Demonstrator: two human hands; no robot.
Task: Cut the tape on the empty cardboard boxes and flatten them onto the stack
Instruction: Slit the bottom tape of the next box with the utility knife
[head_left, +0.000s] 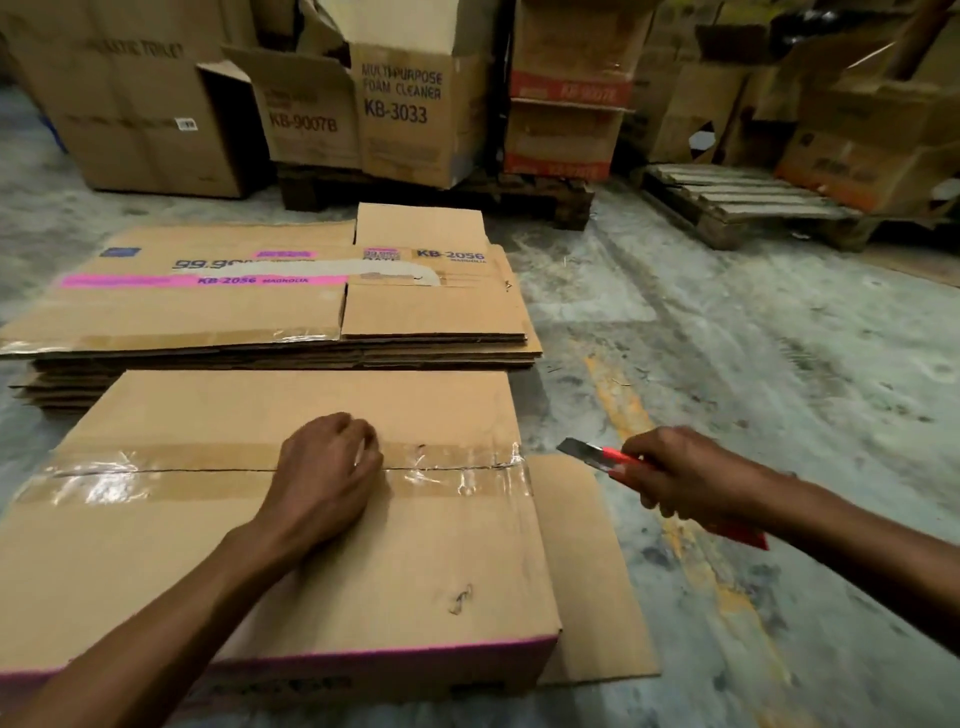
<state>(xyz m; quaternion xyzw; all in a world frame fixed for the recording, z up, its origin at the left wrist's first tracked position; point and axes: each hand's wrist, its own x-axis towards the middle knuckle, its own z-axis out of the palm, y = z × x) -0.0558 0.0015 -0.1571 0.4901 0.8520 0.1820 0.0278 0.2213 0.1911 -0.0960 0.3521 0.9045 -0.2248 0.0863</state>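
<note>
A brown cardboard box (218, 561) stands on the floor in front of me, its top seam closed by a strip of clear tape (452, 467) that looks slit along the middle. My left hand (324, 480) rests on the box top over the seam, fingers curled. My right hand (680, 475) holds a red utility knife (597, 456) just past the box's right edge, blade out and pointing at the tape's end. A loose flap (587, 566) sticks out at the right side. Behind the box lies a stack of flattened boxes (270, 312) with pink labels.
Open cardboard boxes (410, 114) stand on a dark pallet at the back. A bare wooden pallet (737, 202) lies at the back right, with more boxes behind it. Bare concrete floor with a faded yellow line (654, 467) runs along the right.
</note>
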